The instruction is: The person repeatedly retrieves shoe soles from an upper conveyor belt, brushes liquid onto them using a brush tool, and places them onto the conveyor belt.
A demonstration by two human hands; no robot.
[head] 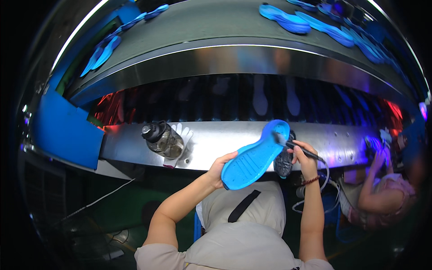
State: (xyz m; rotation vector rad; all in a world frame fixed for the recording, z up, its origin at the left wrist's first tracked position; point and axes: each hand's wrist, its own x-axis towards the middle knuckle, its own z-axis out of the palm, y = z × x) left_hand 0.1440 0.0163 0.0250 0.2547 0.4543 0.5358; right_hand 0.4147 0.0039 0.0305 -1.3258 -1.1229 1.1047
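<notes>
A blue shoe sole (253, 160) is tilted in front of me, its hollow inner face turned up. My left hand (219, 168) grips it by the edge at its near, wider end. Between the fingers of my right hand (305, 157) is a black-handled brush (303, 151) with a pale hose or cable running from its end. The bristles touch, or hover just over, the inside of the far, narrower end; which one I cannot tell. Partly hidden behind the sole and my right hand, a black shoe outsole (284, 160) lies at the front edge of the metal bench (216, 135).
A dark drink bottle (163, 140) stands on the bench at left, over a white glove (182, 131). Beyond, shoe parts (260, 94) lie on a lower dark roller level. Blue soles (287, 18) rest on the upper conveyor belt (209, 23). Another person (381, 192) works at right.
</notes>
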